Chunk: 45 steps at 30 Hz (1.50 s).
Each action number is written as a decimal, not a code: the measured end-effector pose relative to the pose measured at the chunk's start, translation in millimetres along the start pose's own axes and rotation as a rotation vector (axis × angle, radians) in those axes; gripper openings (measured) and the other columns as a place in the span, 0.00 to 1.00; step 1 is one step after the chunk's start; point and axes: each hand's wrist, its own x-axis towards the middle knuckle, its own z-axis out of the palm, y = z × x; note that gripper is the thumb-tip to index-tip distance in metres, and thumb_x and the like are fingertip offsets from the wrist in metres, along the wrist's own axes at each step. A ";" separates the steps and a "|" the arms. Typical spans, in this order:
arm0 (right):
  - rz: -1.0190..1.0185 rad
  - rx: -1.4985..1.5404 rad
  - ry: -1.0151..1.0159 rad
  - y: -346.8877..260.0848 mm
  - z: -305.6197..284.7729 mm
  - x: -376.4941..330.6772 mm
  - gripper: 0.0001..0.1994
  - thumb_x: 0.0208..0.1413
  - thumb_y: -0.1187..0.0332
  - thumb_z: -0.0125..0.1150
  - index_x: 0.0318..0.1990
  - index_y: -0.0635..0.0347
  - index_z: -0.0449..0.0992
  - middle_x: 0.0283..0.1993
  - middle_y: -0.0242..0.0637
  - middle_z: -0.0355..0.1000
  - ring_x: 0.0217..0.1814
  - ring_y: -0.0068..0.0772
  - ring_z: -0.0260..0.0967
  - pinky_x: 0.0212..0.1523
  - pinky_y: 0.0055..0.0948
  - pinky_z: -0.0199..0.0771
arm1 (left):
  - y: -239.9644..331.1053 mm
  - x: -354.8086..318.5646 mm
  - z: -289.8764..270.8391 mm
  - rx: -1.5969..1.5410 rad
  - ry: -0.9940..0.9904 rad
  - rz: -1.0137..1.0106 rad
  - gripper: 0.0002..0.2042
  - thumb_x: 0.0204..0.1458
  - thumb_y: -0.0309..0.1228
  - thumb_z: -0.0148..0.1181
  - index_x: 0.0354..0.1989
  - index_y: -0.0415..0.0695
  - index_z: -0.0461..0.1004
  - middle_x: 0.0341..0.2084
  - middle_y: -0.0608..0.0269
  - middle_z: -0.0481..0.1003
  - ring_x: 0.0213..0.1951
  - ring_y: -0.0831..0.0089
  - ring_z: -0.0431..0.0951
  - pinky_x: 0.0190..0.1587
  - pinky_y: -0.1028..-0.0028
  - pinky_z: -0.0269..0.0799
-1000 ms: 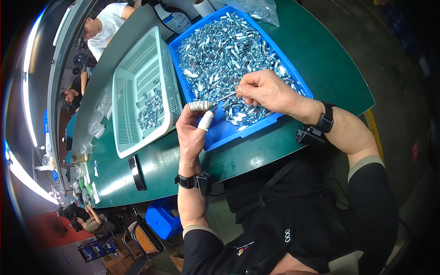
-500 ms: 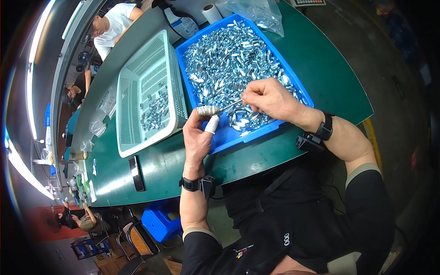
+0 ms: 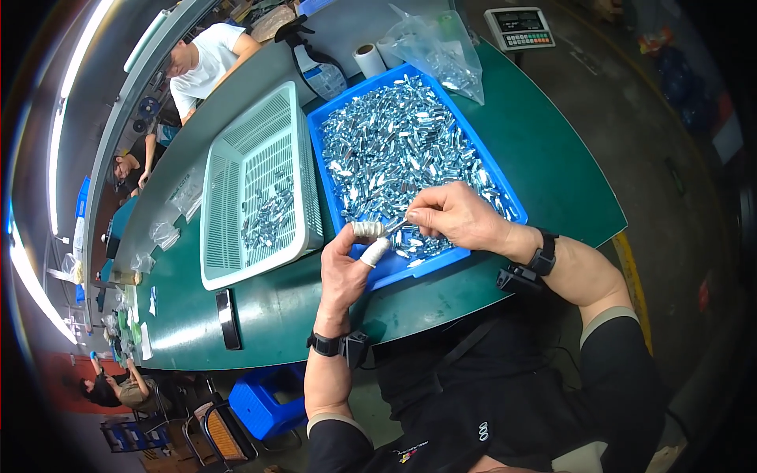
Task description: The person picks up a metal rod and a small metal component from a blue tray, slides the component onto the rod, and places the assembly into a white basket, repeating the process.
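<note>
Over the near edge of a blue tray [image 3: 499, 183], my two hands meet. My left hand [image 3: 342, 276] has white wrapping on its thumb and forefinger, which are closed together on a small metal part, mostly hidden between them. My right hand [image 3: 464, 219] pinches a thin metal rod [image 3: 400, 225], its far end against the left fingertips. Whether the rod enters the part is too small to tell. Heaped in the tray lie many small shiny metal parts [image 3: 402, 150]. Left of it, a pale green slotted basket [image 3: 309, 185] holds a smaller pile of similar parts [image 3: 270, 217].
A black phone [image 3: 228, 319] lies on the green table [image 3: 552, 150] near the front edge. Behind the tray are a spray bottle [image 3: 322, 75], a white roll [image 3: 368, 61] and a clear bag [image 3: 445, 59]. A scale [image 3: 519, 29] stands far right; a blue stool [image 3: 268, 404] sits below. Other people sit at left.
The view has shifted, so the table appears lower. My right hand has come closer to my left, and less of the rod shows between them.
</note>
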 end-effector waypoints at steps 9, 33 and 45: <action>-0.023 -0.229 -0.178 2.0 2.6 -2.3 0.23 0.67 0.52 0.59 0.29 0.63 0.83 0.18 0.33 0.74 0.20 0.22 0.70 0.24 0.28 0.68 | 10.3 -0.5 0.6 0.091 -0.110 0.031 0.08 0.55 0.25 0.70 0.41 0.38 0.80 0.35 0.66 0.81 0.38 0.80 0.78 0.46 0.76 0.74; -0.073 -0.206 -0.105 2.3 2.2 -0.8 0.15 0.65 0.59 0.62 0.32 0.63 0.80 0.21 0.33 0.75 0.23 0.25 0.72 0.27 0.31 0.70 | 5.6 0.0 4.6 0.077 -0.047 0.029 0.07 0.56 0.24 0.69 0.41 0.37 0.79 0.35 0.66 0.81 0.38 0.79 0.77 0.46 0.76 0.74; -0.150 -0.053 -0.045 -4.2 6.9 -8.2 0.19 0.70 0.59 0.55 0.30 0.63 0.79 0.20 0.29 0.73 0.22 0.16 0.66 0.25 0.23 0.66 | 25.2 -9.7 7.2 0.071 0.035 0.094 0.08 0.57 0.22 0.67 0.44 0.37 0.78 0.38 0.65 0.81 0.41 0.79 0.79 0.49 0.76 0.74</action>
